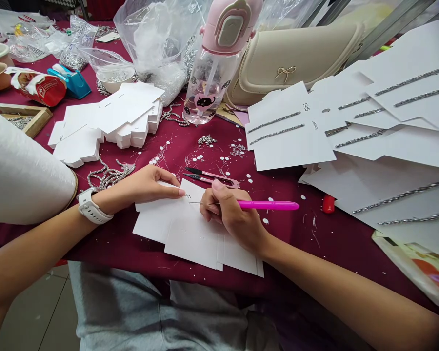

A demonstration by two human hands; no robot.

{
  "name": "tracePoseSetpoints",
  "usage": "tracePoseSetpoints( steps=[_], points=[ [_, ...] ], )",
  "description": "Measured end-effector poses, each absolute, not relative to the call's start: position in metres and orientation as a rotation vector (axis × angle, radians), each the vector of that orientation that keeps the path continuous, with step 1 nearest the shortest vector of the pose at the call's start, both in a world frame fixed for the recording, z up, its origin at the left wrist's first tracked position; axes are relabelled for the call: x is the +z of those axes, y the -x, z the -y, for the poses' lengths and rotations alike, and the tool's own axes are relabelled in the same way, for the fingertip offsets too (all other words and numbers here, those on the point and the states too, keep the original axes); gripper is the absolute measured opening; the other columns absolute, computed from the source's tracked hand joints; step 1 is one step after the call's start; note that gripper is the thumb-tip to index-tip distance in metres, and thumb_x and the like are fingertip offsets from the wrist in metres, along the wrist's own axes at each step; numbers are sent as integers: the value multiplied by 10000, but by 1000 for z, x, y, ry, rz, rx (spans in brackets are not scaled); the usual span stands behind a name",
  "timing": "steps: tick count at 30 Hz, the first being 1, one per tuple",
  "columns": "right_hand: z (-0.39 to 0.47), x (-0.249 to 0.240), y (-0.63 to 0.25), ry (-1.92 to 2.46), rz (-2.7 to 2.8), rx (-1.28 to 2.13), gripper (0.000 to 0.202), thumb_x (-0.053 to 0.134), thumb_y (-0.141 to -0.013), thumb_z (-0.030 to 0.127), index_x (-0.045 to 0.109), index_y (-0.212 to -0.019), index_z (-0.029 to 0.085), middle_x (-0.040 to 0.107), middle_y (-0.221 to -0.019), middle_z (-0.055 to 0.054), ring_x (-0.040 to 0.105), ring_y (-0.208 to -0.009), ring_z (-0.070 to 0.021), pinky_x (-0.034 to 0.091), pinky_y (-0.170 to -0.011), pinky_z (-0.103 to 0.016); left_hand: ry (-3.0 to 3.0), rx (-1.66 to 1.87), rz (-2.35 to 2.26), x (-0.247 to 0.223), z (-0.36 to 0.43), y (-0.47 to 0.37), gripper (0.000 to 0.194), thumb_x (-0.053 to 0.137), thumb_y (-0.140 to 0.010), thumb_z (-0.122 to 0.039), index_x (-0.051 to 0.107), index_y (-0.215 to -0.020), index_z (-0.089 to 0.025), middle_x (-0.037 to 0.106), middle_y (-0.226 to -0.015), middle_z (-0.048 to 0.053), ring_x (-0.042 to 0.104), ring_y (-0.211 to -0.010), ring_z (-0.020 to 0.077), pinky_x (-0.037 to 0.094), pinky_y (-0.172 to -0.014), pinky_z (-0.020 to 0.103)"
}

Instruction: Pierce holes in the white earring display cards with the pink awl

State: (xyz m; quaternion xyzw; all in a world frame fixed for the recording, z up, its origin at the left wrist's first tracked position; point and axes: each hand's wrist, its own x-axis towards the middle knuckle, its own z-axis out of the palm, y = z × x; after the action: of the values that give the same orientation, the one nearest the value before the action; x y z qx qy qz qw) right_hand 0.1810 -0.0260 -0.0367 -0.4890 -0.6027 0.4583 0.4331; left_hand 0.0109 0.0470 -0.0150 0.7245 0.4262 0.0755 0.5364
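My right hand [234, 212] is closed round a pink-handled tool [269, 205] with a thin metal needle, whose tip meets a white card [193, 234] near its printed letters. With thumb and fingers, my left hand [151, 185] presses on the upper left part of the same card. More white cards [241, 256] lie under it, overlapping. Just beyond my hands rests a pair of pink thread snips [212, 179]. A small heap of silver chain [111, 174] lies behind my left wrist.
Stacked blank cards [122, 109] stand back left. A bottle [214, 63] and beige bag [289, 58] are at the back. Cards with silver chains [292, 151] spread over the right side. A large white roll [22, 165] stands left; white dots litter the maroon cloth [292, 234].
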Motion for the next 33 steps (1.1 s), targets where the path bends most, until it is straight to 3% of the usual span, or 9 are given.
tracePoseSetpoints(
  steps=[13, 18, 24, 33],
  points=[
    [25, -40, -180, 1221, 1627, 1116, 485, 273, -861, 457, 331, -458, 196, 390, -420, 21, 378, -430, -89, 321, -485, -259, -1644, 159, -1058, -11, -46, -12, 281, 624, -640, -394, 646, -735, -130, 601, -650, -7, 524, -576, 102, 367, -516, 193],
    [26, -36, -183, 1176, 1392, 1185, 467, 318, -846, 421, 325, -437, 195, 400, -406, 16, 364, -402, -84, 313, -457, -258, -1571, 160, -1056, -11, -45, -12, 314, 632, -628, -417, 637, -763, -134, 605, -675, 2, 530, -576, 108, 370, -511, 202],
    [24, -37, -187, 1095, 968, 1245, 424, 374, -764, 339, 231, -387, 207, 239, -316, 37, 295, -303, -81, 201, -353, -256, -1701, 140, -1056, -14, -49, -10, 282, 625, -629, -398, 635, -703, -126, 564, -618, -14, 490, -554, 93, 349, -518, 200],
    [25, -40, -186, 1177, 852, 1228, 383, 407, -693, 238, 208, -367, 200, 181, -329, 55, 228, -287, -58, 148, -355, -254, -1665, 106, -1067, -12, -49, -9, 299, 614, -643, -421, 639, -737, -137, 581, -636, -5, 505, -548, 97, 342, -483, 191]
  ],
)
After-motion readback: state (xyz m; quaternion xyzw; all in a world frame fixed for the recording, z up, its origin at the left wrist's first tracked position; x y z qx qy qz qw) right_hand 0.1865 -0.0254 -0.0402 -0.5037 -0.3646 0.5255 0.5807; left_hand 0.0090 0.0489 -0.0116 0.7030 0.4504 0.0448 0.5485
